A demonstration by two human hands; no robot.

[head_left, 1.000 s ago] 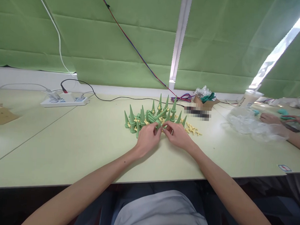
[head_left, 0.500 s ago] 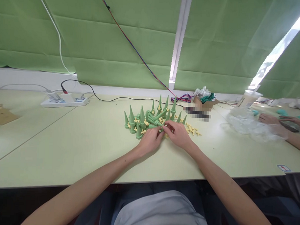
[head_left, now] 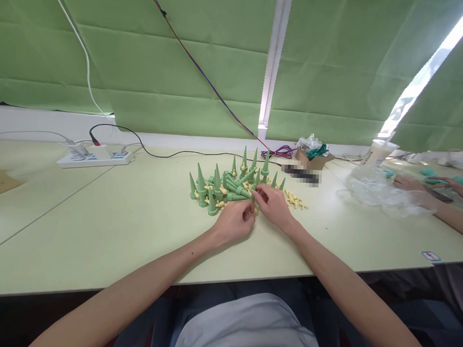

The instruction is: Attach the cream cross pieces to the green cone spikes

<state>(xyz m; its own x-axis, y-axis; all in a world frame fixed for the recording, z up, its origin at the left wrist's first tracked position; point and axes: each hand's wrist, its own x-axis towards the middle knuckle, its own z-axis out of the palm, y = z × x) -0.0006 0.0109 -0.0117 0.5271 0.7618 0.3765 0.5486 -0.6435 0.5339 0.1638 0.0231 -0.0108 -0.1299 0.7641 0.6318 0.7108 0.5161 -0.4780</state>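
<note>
Several green cone-shaped pieces (head_left: 217, 183) stand upright in a cluster on the table, and others lie on their sides in the middle. Small yellow pieces are scattered among them, with a loose pile of yellow pieces (head_left: 295, 199) at the right. My left hand (head_left: 235, 219) is at the front of the cluster with its fingers curled; what it holds, if anything, is hidden. Close beside it, my right hand (head_left: 271, 203) has thumb and fingers bent together at the cluster's front right; I cannot make out anything between them.
A power strip (head_left: 96, 159) with cables lies at the back left of the table (head_left: 137, 231). Behind the cluster are a small cardboard box (head_left: 316, 161) and a bundled cable. To the right are a cup (head_left: 378, 153), plastic bags (head_left: 372, 187) and another person's hands (head_left: 411, 184).
My hands have drawn slightly apart, and my left hand has come a little lower, its fingers curling more. The view has shifted slightly. The green piece between my fingertips is no longer visible there.
</note>
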